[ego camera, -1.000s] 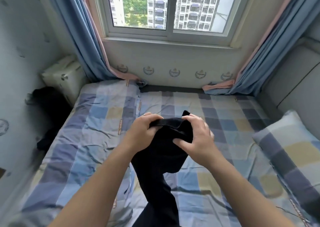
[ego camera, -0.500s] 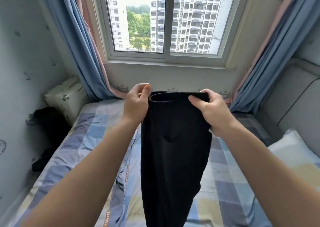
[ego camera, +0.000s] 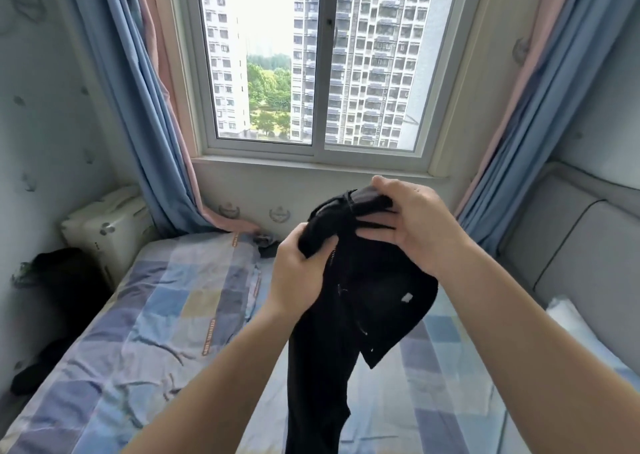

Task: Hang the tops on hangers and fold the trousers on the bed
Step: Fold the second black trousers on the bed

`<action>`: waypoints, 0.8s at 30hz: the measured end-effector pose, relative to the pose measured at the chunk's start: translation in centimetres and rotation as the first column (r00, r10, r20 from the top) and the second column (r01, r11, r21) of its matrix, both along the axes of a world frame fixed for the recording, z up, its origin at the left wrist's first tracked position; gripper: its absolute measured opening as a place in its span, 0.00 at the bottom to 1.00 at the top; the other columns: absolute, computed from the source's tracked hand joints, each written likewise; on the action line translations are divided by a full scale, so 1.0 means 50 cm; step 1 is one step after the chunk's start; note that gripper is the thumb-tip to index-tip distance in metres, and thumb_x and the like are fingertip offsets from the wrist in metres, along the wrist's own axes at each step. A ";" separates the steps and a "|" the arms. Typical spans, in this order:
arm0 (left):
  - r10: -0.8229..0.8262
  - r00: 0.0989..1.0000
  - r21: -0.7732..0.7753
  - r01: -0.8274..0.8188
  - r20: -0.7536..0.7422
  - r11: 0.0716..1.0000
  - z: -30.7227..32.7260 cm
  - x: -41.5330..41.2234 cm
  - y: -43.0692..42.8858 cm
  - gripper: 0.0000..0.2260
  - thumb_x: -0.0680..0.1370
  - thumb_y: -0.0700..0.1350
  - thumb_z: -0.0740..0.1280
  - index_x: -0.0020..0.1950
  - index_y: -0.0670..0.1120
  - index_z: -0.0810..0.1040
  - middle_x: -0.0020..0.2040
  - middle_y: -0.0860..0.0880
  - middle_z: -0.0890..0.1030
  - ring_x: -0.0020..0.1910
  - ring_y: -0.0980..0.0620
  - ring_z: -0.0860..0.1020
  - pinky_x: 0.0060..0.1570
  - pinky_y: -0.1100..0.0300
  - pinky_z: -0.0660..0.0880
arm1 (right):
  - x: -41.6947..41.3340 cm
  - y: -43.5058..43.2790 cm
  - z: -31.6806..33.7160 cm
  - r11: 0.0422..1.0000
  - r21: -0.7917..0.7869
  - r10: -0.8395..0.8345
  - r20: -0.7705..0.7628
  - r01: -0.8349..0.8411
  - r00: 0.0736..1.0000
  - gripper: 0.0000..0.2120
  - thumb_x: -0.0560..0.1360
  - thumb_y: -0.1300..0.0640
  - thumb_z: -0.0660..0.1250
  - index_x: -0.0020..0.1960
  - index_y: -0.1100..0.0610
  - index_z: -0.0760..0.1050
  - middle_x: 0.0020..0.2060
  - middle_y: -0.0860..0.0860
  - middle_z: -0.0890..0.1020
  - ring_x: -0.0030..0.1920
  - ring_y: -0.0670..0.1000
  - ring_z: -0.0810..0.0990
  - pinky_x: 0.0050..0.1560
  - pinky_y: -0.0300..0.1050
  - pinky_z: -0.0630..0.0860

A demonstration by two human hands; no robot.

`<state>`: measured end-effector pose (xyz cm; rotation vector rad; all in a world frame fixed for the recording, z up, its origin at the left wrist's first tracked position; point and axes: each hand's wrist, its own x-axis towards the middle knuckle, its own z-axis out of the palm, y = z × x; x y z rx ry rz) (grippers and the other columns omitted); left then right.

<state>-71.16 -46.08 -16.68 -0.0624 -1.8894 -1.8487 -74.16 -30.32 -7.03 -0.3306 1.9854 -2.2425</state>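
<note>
Daylight comes through a sliding window (ego camera: 374, 65) flanked by blue curtains (ego camera: 138, 124), grey padded headboard (ego camera: 571, 245) at right

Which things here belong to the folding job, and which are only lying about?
Job: black trousers, gripped by the left hand and right hand; the bed.
Lying about: pillow; white case; curtains; dark heap by the wall, unclear what.
</note>
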 end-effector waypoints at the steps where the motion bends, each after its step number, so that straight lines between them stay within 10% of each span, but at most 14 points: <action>1: -0.009 1.000 0.059 0.008 0.013 0.998 0.012 -0.004 -0.005 0.06 0.80 0.41 0.71 0.48 0.52 0.83 0.42 0.54 0.85 0.44 0.55 0.83 0.46 0.59 0.77 | -0.009 0.011 -0.007 0.998 0.044 -0.034 -0.076 0.037 0.997 0.09 0.80 0.52 0.68 0.52 0.57 0.79 0.50 0.55 0.86 0.54 0.57 0.85 0.55 0.55 0.82; 5: -0.106 0.987 0.341 0.060 0.118 0.938 0.052 -0.016 -0.025 0.06 0.80 0.48 0.71 0.54 0.49 0.84 0.50 0.46 0.87 0.52 0.45 0.85 0.57 0.43 0.81 | -0.032 0.047 -0.046 0.934 0.333 -0.033 -0.276 0.128 0.961 0.27 0.72 0.40 0.74 0.67 0.38 0.68 0.66 0.44 0.74 0.61 0.45 0.78 0.54 0.38 0.80; 8: -0.181 0.969 0.380 0.105 0.169 0.919 0.082 -0.017 -0.029 0.11 0.81 0.51 0.69 0.58 0.46 0.83 0.52 0.45 0.87 0.52 0.44 0.85 0.57 0.43 0.81 | -0.068 0.040 -0.089 0.879 0.476 0.107 -0.150 -0.023 0.983 0.45 0.64 0.38 0.80 0.74 0.34 0.59 0.63 0.42 0.78 0.62 0.50 0.80 0.62 0.55 0.79; 13: -0.195 0.958 0.414 0.094 0.209 0.906 0.083 -0.019 -0.040 0.12 0.79 0.52 0.71 0.59 0.47 0.83 0.53 0.46 0.87 0.54 0.43 0.85 0.56 0.44 0.81 | -0.132 0.055 -0.114 0.692 0.700 0.027 -0.272 0.179 0.962 0.12 0.68 0.41 0.72 0.51 0.39 0.82 0.45 0.40 0.86 0.52 0.50 0.84 0.63 0.61 0.75; 16: -0.079 0.979 0.207 0.039 0.188 0.978 0.078 -0.028 -0.071 0.13 0.77 0.46 0.74 0.60 0.50 0.79 0.54 0.50 0.86 0.56 0.48 0.84 0.55 0.52 0.81 | -0.128 0.065 -0.091 0.805 0.569 0.028 -0.321 0.169 0.947 0.05 0.76 0.57 0.72 0.51 0.50 0.83 0.44 0.47 0.87 0.48 0.52 0.86 0.55 0.59 0.81; 19: 0.065 0.991 -0.173 -0.044 0.114 0.984 0.086 -0.035 -0.098 0.36 0.72 0.52 0.78 0.74 0.58 0.64 0.69 0.55 0.73 0.67 0.58 0.73 0.65 0.58 0.70 | -0.112 0.056 -0.049 0.811 0.554 0.063 -0.402 0.188 0.913 0.01 0.77 0.59 0.72 0.46 0.55 0.82 0.41 0.57 0.85 0.43 0.57 0.85 0.50 0.63 0.80; 22: 0.114 0.990 -0.652 -0.143 -0.086 0.745 0.102 -0.048 -0.112 0.46 0.69 0.57 0.79 0.79 0.64 0.54 0.79 0.57 0.58 0.79 0.53 0.54 0.75 0.51 0.52 | -0.091 0.039 -0.005 0.750 0.653 0.242 -0.420 0.106 0.875 0.02 0.77 0.61 0.71 0.46 0.55 0.83 0.40 0.54 0.85 0.43 0.53 0.84 0.51 0.59 0.81; 24: -0.030 1.000 -0.826 0.024 0.009 0.563 0.116 -0.062 -0.106 0.40 0.68 0.60 0.78 0.76 0.65 0.62 0.75 0.61 0.67 0.78 0.52 0.58 0.77 0.47 0.52 | -0.077 0.027 0.013 0.668 0.735 0.348 -0.445 0.116 0.825 0.05 0.76 0.61 0.71 0.46 0.51 0.83 0.41 0.48 0.85 0.45 0.50 0.84 0.52 0.55 0.80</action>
